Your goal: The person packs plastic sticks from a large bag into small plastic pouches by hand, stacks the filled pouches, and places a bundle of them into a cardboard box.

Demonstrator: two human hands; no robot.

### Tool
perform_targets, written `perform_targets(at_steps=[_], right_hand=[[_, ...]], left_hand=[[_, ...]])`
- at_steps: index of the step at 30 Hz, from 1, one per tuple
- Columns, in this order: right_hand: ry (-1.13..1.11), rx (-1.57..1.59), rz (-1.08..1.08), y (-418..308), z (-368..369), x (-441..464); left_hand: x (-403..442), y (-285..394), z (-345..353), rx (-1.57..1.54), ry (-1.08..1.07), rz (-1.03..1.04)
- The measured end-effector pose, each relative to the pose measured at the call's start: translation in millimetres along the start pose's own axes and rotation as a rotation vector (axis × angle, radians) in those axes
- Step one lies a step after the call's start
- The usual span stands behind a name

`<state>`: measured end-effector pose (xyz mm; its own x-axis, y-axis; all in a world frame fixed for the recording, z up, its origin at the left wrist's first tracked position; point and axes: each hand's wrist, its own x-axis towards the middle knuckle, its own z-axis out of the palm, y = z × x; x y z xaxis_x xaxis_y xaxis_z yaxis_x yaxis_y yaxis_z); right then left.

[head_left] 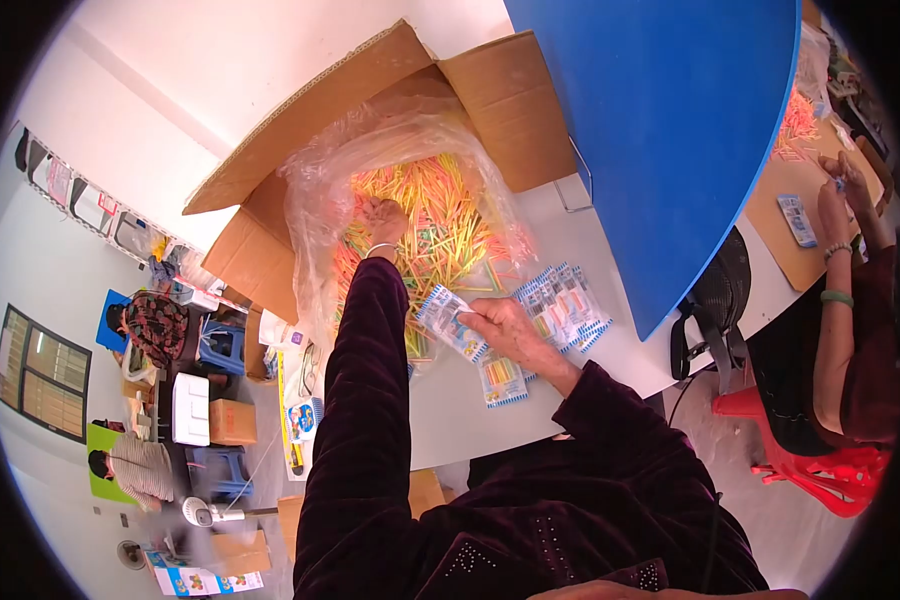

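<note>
A cardboard box [505,105] lined with clear plastic holds a heap of thin yellow, pink, orange and green sticks [435,215]. My left hand [385,220] reaches into the heap at its left side; its fingertips are too small and partly hidden among the sticks to make out. In front of the box, my right hand [515,332] pinches a small blue-and-white packet [450,320]. Several similar packets [562,305] with coloured sticks lie overlapping on the table to the right of that hand, and another packet [502,382] lies just below it.
A blue panel [670,130] stands right of the box. Beyond it, a co-worker's hands [842,190] are over a brown board [785,240] with a packet. A black bag [720,300] and red stool [820,460] are at right. Two people sit far left. Scissors lie by the table's left edge.
</note>
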<state>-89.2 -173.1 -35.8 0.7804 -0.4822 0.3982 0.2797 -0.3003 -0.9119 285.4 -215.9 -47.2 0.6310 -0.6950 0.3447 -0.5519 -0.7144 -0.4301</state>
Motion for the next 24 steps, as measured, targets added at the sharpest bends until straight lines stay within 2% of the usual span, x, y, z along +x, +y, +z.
perform_targets(at_steps=[7, 9, 10, 12, 13, 15, 16, 17, 18, 19, 21, 22, 24], right_hand=[[0.029, 0.079, 0.048, 2, -3, 1], [0.069, 0.158, 0.092, -2, -3, 1], [0.113, 0.235, 0.136, -4, -4, 1], [0.102, 0.262, 0.159, -1, -9, 4], [0.096, 0.286, 0.184, 1, -12, 5], [0.112, 0.289, 0.124, 3, -16, 8], [0.138, 0.421, 0.214, 3, -17, 9], [0.166, 0.553, 0.304, 3, -19, 10], [0.149, 0.603, 0.332, 3, -24, 11], [0.147, 0.601, 0.332, -5, -25, 15], [0.303, 0.667, 0.343, -20, -28, 23], [0.291, 0.686, 0.312, -23, -32, 30], [0.312, 0.733, 0.307, -31, -36, 44]], left_hand=[[-30, -20, -28, -0.103, -0.101, 0.008], [-41, -29, -36, -0.419, 0.027, -0.052], [-49, -33, -56, -0.416, 0.027, -0.057], [-62, -39, -102, -0.555, -0.263, -0.078], [-62, -44, -97, -0.556, -0.261, -0.084], [-62, -52, -97, -0.802, -0.17, -0.001], [-66, -53, -99, -0.804, -0.167, -0.005], [-72, -54, -100, -0.938, -0.124, 0.053], [-81, -53, -108, -1.07, -0.081, 0.113], [-90, -51, -118, -1.072, -0.08, 0.11], [-112, -43, -136, -1.446, -0.298, 0.099], [-121, -40, -140, -1.449, -0.307, 0.095], [-135, -31, -148, -1.635, -0.579, 0.212]])
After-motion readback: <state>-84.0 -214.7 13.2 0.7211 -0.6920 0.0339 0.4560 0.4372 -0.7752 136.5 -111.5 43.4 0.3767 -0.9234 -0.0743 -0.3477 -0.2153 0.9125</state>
